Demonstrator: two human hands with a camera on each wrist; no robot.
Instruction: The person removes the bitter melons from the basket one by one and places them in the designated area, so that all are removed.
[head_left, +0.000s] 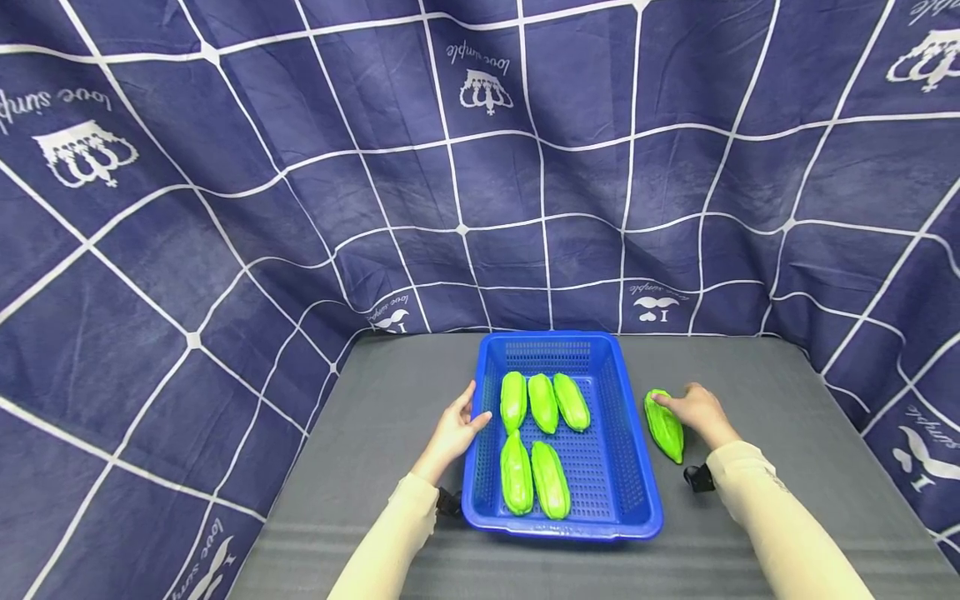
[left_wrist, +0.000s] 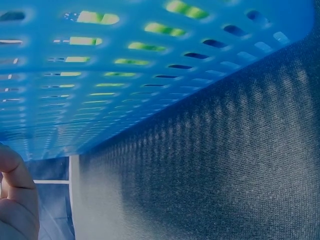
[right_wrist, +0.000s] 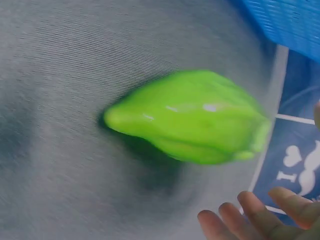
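My left hand point(head_left: 452, 429) is at the left rim of a blue plastic basket point(head_left: 637, 467), thumb over the rim and fingers along the outside, gripping it. In the left wrist view, part of that hand point(left_wrist: 17, 200) shows below the slotted basket wall point(left_wrist: 165, 100). Beyond the basket's right side, a bright green, ridged bitter melon point(head_left: 666, 429) lies on the grey surface. My right hand point(head_left: 705, 412) hovers at its far end, thumb overlapping it in the head view. In the right wrist view, the fingers point(right_wrist: 260, 215) are spread and apart from the bitter melon point(right_wrist: 195, 120).
Inside the basket lie several similar bitter melons point(head_left: 513, 400), three in the far row and two in the near row point(head_left: 551, 483), mostly toward the left. A grey cloth-covered table point(head_left: 360, 433) lies beneath. Dark blue gridded cloth point(head_left: 570, 183) hangs behind and at both sides.
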